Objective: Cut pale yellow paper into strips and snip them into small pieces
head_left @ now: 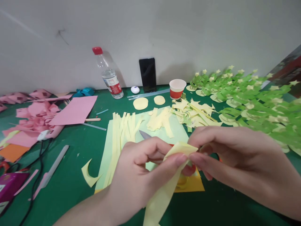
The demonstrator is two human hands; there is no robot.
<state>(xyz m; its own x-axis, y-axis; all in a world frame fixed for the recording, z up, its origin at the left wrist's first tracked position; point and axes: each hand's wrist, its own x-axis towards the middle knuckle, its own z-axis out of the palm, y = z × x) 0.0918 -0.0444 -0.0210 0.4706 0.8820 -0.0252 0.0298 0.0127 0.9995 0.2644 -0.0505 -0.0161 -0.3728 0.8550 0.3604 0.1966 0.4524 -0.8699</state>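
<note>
One yellow strip (pixel 160 201) between both hands (pixel 138 175) (pixel 235 157)

Inspector: Tabletop (pixel 70 175)?
Clerk: Dark green, plain.
Inspector: Papers?
Clerk: Near strip (pixel 162 194) pale yellow. Middle sheet (pixel 106 150) pale green. Left sheet (pixel 75 110) pink. Orange sheet (pixel 13 152) at the left edge.
Inspector: Far items?
Clerk: Bottle (pixel 109 75) clear, red cap, red-and-white label. Phone (pixel 147 74) black. Cup (pixel 177 89) red, white rim.
Inspector: Right side?
Clerk: Leaf cutouts (pixel 254 106) bright green, tipped with pale yellow stars.
</note>
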